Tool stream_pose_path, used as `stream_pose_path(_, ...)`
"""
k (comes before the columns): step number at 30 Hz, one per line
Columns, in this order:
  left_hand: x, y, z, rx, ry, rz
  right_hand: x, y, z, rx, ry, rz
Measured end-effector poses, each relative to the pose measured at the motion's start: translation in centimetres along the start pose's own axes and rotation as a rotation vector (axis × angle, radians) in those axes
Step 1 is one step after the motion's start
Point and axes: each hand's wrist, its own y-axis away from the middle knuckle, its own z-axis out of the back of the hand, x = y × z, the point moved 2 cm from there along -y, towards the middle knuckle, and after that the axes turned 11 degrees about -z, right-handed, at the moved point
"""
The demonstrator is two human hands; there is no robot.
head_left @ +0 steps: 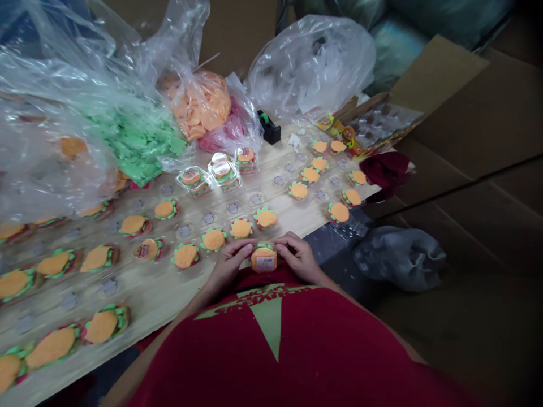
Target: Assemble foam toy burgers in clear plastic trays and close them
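Note:
My left hand (230,261) and my right hand (299,257) together hold a small clear plastic case with a burger-shaped toy (263,258) inside, at the near edge of the wooden table (148,291). Fingers of both hands curl around the case from either side. Rows of similar orange, green and red burger toys (213,239) lie in open clear trays across the table. Three closed cases (223,169) stand stacked farther back.
Clear plastic bags hold green pieces (136,141) and orange pieces (201,104) at the back left. A black tape dispenser (268,127) sits behind. A printed display box (369,127), a dark red cloth (388,169), a grey bag (401,257) and cardboard (479,124) lie right.

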Motion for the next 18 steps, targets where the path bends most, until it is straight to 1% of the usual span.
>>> stream_pose_path(3, 0.0, 0.3, 0.0, -0.003, -0.015, -0.005, 0.1, 0.0, 0.1, -0.004, -0.016, -0.017)
stream_pose_path(6, -0.1, 0.0, -0.1, 0.003, -0.059, -0.031, 0.0, -0.2, 0.2, 0.032, -0.043, -0.047)
stream_pose_path(9, -0.7, -1.0, 0.2, -0.001, -0.109, -0.078, 0.2, -1.1, 0.3, 0.095, -0.048, -0.094)
stream_pose_path(11, -1.4, -1.8, 0.6, 0.003, -0.148, -0.114, 0.5, -1.9, 0.3, 0.119, -0.030, -0.083)
stream_pose_path(13, -2.2, -2.4, 1.1, 0.047, -0.191, -0.125, 0.9, -2.4, 0.3, 0.140, 0.013, -0.053)
stream_pose_path(15, -2.6, -2.6, 1.3, 0.114, -0.219, -0.112, 1.0, -2.6, 0.3, 0.167, 0.064, -0.048)
stream_pose_path(18, -2.5, -2.3, 1.4, 0.162, -0.222, -0.094, 0.9, -2.5, 0.4, 0.204, 0.107, -0.063)
